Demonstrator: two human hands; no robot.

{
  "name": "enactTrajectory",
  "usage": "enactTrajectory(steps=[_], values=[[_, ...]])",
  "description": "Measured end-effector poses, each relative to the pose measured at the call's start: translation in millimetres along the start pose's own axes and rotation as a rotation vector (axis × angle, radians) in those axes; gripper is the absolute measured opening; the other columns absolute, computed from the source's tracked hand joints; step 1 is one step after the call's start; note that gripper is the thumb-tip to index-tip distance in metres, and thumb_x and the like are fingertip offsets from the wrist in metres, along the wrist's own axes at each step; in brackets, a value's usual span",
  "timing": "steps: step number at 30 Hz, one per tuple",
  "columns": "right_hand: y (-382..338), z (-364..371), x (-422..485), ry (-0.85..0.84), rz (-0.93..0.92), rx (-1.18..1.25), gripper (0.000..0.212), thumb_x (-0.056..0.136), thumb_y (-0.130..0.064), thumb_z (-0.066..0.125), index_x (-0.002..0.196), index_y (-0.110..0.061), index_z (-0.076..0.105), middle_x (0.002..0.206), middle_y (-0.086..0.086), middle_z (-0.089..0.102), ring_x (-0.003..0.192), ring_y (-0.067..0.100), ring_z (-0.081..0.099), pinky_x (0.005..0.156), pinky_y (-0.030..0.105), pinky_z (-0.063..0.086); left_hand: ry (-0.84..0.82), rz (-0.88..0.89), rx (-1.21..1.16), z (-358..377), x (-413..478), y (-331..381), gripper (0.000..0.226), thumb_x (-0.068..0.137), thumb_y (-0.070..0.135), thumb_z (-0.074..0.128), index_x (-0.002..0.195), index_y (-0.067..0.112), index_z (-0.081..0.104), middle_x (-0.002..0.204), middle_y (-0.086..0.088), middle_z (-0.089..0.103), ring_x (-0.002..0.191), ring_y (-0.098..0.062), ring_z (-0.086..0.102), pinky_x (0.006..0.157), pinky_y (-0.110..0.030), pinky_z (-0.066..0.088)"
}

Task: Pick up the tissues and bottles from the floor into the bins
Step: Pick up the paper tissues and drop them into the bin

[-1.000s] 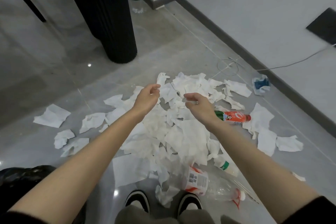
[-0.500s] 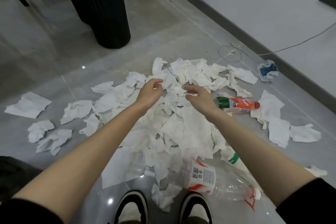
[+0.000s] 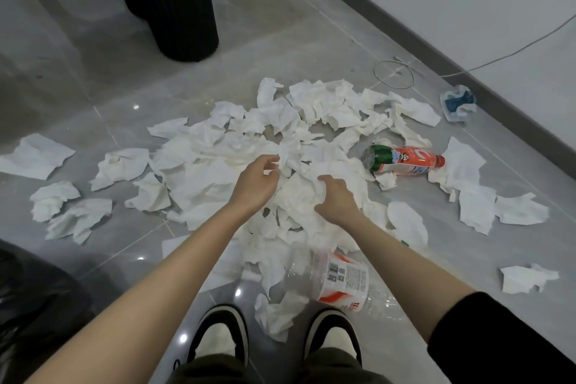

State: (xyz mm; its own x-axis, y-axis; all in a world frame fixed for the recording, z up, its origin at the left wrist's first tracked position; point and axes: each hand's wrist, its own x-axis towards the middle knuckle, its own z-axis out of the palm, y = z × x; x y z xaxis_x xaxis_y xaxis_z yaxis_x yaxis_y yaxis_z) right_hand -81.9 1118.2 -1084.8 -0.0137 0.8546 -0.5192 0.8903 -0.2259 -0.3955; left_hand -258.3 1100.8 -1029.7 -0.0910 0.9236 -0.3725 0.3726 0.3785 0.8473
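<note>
Grey tile floor [image 3: 280, 50]; right hand [image 3: 336, 199] grips tissues [image 3: 324, 103]; bottle [image 3: 346, 280] label barcode, text unreadable.

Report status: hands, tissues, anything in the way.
Left hand open over tissue pile. Right hand curled into it, grip unclear. Red bottle, clear bottle lie on floor. Nothing blocking.
</note>
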Motion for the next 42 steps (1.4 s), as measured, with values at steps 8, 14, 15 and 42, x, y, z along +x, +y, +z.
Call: enactTrajectory(steps=[8, 14, 15, 42], values=[[18.6, 22.9, 0.8, 0.306, 0.039, 0.157, 0.015, 0.091, -0.014, 0.052, 0.097, -0.015, 0.065, 0.105, 0.0, 0.065, 0.095, 0.022, 0.061, 0.076, 0.031, 0.048, -0.047, -0.014, 0.039, 10.5, 0.7, -23.8, 0.041, 0.095, 0.011, 0.041, 0.135, 0.018, 0.046, 0.133, 0.001, 0.05, 0.102, -0.01, 0.05, 0.07, -0.013, 0.044], [1.8, -10.0, -12.8, 0.416, -0.063, 0.282, 0.01, 0.093, -0.021, 0.055, 0.097, -0.017, 0.064, 0.101, -0.008, 0.064, 0.081, 0.015, 0.058, 0.07, 0.029, 0.046, -0.052, 0.004, 0.064, 5.0, -5.9, -18.2, 0.043, 0.094, 0.007, 0.041, 0.135, 0.019, 0.046, 0.134, -0.001, 0.049, 0.099, -0.012, 0.051, 0.061, -0.012, 0.045], [-4.5, -19.8, -16.8, 0.417, -0.091, 0.309, 0.009, 0.093, -0.021, 0.056, 0.096, -0.018, 0.064, 0.099, -0.009, 0.064, 0.08, 0.013, 0.058, 0.071, 0.029, 0.046, -0.05, 0.011, 0.063, 2.2, -7.8, -12.3, 0.043, 0.094, 0.007, 0.041, 0.135, 0.019, 0.045, 0.135, 0.0, 0.049, 0.098, -0.012, 0.051, 0.054, -0.009, 0.044], [-273.9, -119.6, -192.1, -0.474, -0.203, 1.069, 0.022, 0.09, 0.011, 0.042, 0.107, 0.008, 0.055, 0.104, 0.021, 0.059, 0.08, 0.024, 0.063, 0.061, 0.028, 0.06, 0.277, 0.181, -0.334, -187.9, -176.6, 71.4, 0.013, 0.089, 0.019, 0.061, 0.102, 0.02, 0.06, 0.087, -0.003, 0.065, 0.071, -0.011, 0.064, 0.069, -0.027, 0.055]])
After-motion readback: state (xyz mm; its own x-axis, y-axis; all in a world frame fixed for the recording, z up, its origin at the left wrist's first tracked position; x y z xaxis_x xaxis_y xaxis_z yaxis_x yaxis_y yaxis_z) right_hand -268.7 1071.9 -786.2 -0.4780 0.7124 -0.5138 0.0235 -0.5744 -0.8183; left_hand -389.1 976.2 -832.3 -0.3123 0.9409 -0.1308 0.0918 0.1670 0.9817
